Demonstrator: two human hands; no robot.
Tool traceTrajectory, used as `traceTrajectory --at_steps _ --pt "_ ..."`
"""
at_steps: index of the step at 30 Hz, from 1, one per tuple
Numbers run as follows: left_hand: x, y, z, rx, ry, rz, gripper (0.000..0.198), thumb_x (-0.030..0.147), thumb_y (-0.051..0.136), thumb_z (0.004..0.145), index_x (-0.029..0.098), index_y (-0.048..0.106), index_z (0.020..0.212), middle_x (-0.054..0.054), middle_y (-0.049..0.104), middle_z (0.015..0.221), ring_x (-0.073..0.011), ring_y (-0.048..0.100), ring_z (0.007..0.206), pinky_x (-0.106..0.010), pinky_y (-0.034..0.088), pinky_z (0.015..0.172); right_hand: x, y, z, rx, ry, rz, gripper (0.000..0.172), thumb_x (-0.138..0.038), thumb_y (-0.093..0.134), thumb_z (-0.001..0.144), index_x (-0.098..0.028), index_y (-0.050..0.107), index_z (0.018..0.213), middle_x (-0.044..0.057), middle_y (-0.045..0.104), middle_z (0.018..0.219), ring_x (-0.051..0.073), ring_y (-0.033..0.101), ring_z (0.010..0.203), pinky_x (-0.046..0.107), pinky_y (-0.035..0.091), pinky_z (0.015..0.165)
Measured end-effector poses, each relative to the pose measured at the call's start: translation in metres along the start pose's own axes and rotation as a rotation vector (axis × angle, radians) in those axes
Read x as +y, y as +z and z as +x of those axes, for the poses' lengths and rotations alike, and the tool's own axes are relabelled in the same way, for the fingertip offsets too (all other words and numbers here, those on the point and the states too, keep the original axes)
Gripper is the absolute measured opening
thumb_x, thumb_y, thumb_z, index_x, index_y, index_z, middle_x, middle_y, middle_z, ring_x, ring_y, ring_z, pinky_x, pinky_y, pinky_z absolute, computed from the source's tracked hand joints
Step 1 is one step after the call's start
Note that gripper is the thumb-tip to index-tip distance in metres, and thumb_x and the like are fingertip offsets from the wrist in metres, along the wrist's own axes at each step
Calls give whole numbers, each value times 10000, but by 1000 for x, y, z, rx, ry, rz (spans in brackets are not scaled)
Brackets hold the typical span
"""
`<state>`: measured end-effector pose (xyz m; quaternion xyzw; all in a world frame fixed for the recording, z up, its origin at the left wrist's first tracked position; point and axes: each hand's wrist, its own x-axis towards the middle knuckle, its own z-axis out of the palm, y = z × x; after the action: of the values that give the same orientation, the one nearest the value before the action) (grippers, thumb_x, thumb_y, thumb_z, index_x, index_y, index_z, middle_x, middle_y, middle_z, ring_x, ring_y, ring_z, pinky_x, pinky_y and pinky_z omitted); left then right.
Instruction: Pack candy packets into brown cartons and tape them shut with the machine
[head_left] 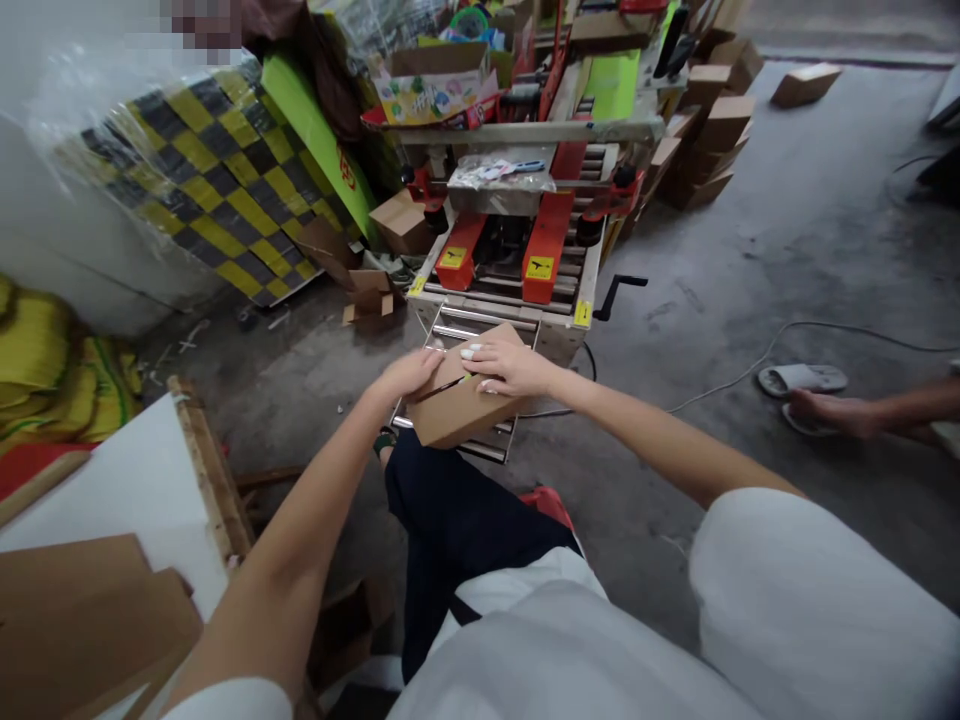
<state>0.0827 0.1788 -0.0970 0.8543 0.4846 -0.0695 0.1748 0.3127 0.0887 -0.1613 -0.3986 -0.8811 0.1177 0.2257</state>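
A small brown cardboard box (461,410) rests on the front rollers of a carton sealing machine (517,260). My left hand (409,373) lies flat on the box's left top flap with the fingers stretched out. My right hand (510,365) presses on the right top flap, fingers extended and together. Both flaps are held down, and a dark seam shows between them. The machine has two red belt units with yellow labels just beyond the box.
Flat cardboard sheets (82,610) lie on a white board at lower left. Stacked small boxes (712,120) stand behind the machine. Another person's foot (832,410) and a white slipper (802,378) are on the concrete floor at right, with a cable nearby. Yellow-black checked panels (217,180) lean at left.
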Motion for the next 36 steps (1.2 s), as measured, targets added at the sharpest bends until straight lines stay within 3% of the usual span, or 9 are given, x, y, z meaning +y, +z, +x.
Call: traceTrajectory --at_steps 2,5,8,11,15,19,24,32,36 --pt "-4 11 -10 -124 -26 -32 530 453 260 1045 236 658 1320 -102 667 1373 -289 626 1273 -388 476 1043 15 -15 3 -14 74 -58 473 -439 592 992 -235 593 1419 114 566 1482 293 430 1444 586 211 1244" --pt "0 38 -32 -150 -113 -183 618 547 206 1044 253 622 1393 -96 623 1431 -298 570 1355 -416 451 1094 13 -18 -2 153 434 -151 599 -468 596 976 -225 492 1512 158 459 1563 361 336 1489 667 132 1230" --pt "10 60 -45 -89 -146 -432 608 539 265 1040 226 529 1489 -87 501 1548 -246 454 1460 -384 385 1179 -25 10 -11 431 843 -116 616 -424 413 1036 -191 337 1600 193 316 1636 380 235 1533 691 188 1203" --pt "18 67 -46 -16 -118 -580 594 469 361 1029 217 417 1564 -74 399 1617 -212 364 1513 -365 327 1228 -73 42 -14 538 1014 -27 640 -379 308 1040 -162 229 1637 202 182 1681 389 120 1568 681 243 1193" --pt "24 65 -43 -39 -19 -632 658 422 393 1021 201 257 1625 -95 292 1676 -204 283 1551 -372 253 1265 -94 42 -1 349 991 -21 657 -342 345 1026 -94 244 1626 237 130 1684 425 90 1565 669 280 1187" --pt "34 72 -41 29 -5 -488 753 420 539 969 180 251 1623 -190 156 1698 -315 154 1584 -493 229 1265 -61 16 18 112 903 -29 634 -273 351 1023 -74 257 1618 228 118 1691 398 107 1570 613 334 1184" --pt "45 79 -34 117 11 -431 692 411 566 969 217 340 1593 -196 73 1690 -378 132 1579 -535 251 1251 -40 8 20 112 808 -31 633 -258 329 1014 -80 251 1616 216 127 1694 371 115 1574 619 299 1198" --pt "30 69 -28 -59 -45 -693 526 397 384 1052 244 433 1553 -43 9 1737 -216 119 1593 -376 196 1283 -111 30 -19 11 611 -81 1207 -700 717 760 -84 161 1638 267 83 1681 466 73 1557 797 95 1155" --pt "33 70 -20 51 -84 -881 529 350 301 1069 217 389 1574 -37 146 1723 -167 197 1575 -324 270 1260 -83 25 -6 -39 614 -133 1144 -645 748 774 -105 212 1628 273 108 1677 463 113 1548 798 115 1148"
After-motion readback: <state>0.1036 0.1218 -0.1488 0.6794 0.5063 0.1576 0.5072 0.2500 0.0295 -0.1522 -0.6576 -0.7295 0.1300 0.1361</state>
